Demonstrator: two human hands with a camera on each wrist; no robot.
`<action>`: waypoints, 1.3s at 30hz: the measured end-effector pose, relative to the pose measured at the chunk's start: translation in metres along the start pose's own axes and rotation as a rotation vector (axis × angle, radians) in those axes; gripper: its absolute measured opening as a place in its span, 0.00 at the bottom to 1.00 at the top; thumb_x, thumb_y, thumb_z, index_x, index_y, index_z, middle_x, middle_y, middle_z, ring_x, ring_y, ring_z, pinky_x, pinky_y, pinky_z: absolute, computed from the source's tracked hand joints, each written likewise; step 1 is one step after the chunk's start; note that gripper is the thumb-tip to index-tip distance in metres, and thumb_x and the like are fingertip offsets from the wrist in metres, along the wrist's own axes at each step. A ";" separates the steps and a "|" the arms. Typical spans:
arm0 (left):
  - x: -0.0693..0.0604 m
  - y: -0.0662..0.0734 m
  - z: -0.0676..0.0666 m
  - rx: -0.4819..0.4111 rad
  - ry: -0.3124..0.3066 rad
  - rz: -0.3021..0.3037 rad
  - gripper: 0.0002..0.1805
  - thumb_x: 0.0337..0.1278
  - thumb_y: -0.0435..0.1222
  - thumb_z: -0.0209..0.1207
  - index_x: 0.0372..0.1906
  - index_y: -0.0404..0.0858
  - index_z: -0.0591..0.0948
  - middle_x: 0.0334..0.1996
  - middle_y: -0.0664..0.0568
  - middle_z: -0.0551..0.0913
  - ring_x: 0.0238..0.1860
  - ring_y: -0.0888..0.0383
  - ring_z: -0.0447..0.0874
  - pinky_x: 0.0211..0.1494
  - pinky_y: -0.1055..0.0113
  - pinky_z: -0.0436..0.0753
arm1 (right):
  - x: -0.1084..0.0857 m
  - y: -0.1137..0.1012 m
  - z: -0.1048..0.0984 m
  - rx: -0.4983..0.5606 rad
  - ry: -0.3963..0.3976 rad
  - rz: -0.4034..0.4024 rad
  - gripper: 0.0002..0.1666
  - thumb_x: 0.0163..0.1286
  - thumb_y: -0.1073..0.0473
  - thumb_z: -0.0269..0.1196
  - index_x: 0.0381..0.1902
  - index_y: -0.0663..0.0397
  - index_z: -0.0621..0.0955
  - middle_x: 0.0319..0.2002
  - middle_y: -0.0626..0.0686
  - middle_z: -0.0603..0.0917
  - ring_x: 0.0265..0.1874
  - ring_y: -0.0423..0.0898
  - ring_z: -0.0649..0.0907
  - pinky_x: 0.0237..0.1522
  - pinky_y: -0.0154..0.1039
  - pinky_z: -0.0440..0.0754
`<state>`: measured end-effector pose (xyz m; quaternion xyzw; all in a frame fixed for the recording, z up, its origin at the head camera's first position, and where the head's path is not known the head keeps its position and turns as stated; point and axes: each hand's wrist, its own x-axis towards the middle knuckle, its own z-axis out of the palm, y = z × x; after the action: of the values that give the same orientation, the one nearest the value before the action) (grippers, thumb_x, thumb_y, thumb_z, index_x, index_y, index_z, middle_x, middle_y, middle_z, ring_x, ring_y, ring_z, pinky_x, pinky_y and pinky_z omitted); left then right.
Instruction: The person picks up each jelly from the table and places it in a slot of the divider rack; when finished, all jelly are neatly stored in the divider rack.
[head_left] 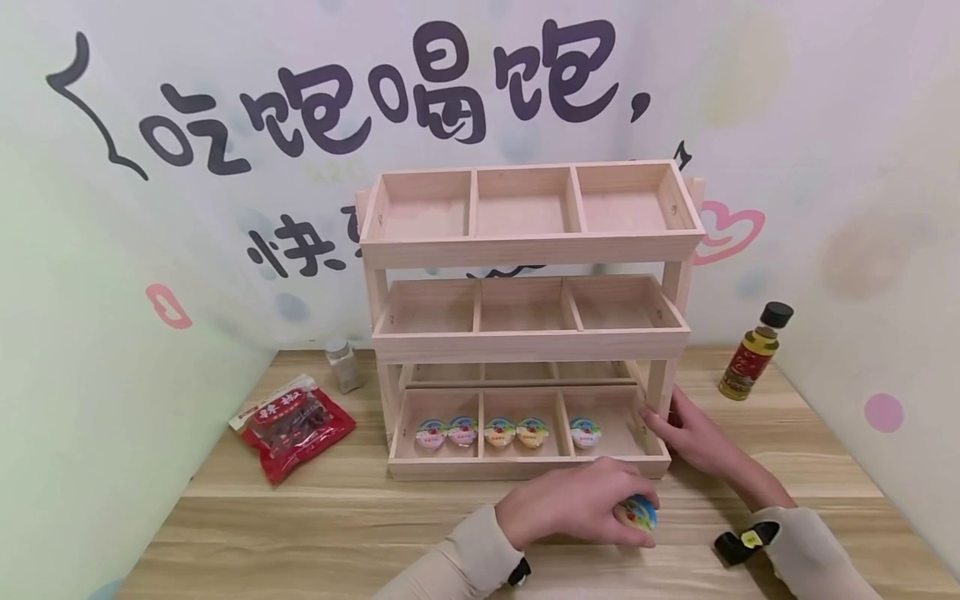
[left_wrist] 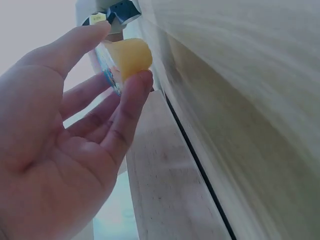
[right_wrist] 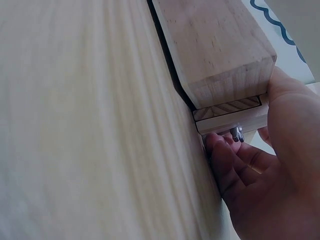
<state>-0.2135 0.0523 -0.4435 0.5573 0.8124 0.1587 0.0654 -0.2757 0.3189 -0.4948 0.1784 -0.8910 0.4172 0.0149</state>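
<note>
My left hand (head_left: 581, 504) pinches a small jelly cup (head_left: 636, 512) between thumb and fingertips, in front of the rack's bottom tray. In the left wrist view the jelly cup (left_wrist: 131, 57) has a yellow body and a printed lid. At the right end of the three-tier wooden rack (head_left: 525, 252), my right hand (head_left: 701, 437) grips the bottom tray's side, its thumb by the rim. The right wrist view shows its fingers curled by the wooden side (right_wrist: 232, 122), near a metal bolt. The bottom tray holds several jelly cups (head_left: 585, 432): two left, two middle, one right.
A red packet (head_left: 292, 425) and a small clear jar (head_left: 343, 365) are left of the rack. An oil bottle (head_left: 750, 354) with a black cap stands at the right. Behind the wooden tabletop (head_left: 300, 533) hangs a printed backdrop (head_left: 247, 83).
</note>
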 end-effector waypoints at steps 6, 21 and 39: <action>-0.003 -0.002 0.001 0.040 -0.039 -0.020 0.25 0.68 0.60 0.69 0.62 0.54 0.87 0.53 0.68 0.86 0.49 0.79 0.79 0.52 0.89 0.72 | 0.000 0.001 0.000 0.005 0.003 -0.009 0.44 0.85 0.52 0.60 0.86 0.56 0.52 0.76 0.69 0.71 0.64 0.62 0.81 0.53 0.40 0.86; 0.000 -0.009 0.004 0.008 -0.044 0.024 0.24 0.61 0.56 0.76 0.56 0.49 0.87 0.47 0.68 0.88 0.44 0.80 0.78 0.50 0.90 0.71 | 0.000 -0.002 -0.001 -0.011 0.007 -0.005 0.43 0.86 0.51 0.59 0.86 0.58 0.54 0.74 0.67 0.73 0.61 0.57 0.81 0.52 0.32 0.83; -0.001 -0.013 -0.003 -0.046 -0.010 0.039 0.20 0.70 0.52 0.71 0.56 0.44 0.86 0.39 0.66 0.83 0.35 0.77 0.75 0.42 0.89 0.72 | 0.000 0.002 -0.001 -0.023 0.004 0.008 0.44 0.86 0.49 0.58 0.87 0.55 0.52 0.76 0.67 0.72 0.63 0.58 0.81 0.54 0.37 0.85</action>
<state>-0.2251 0.0465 -0.4449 0.5721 0.7972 0.1759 0.0790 -0.2763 0.3205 -0.4958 0.1736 -0.8964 0.4074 0.0172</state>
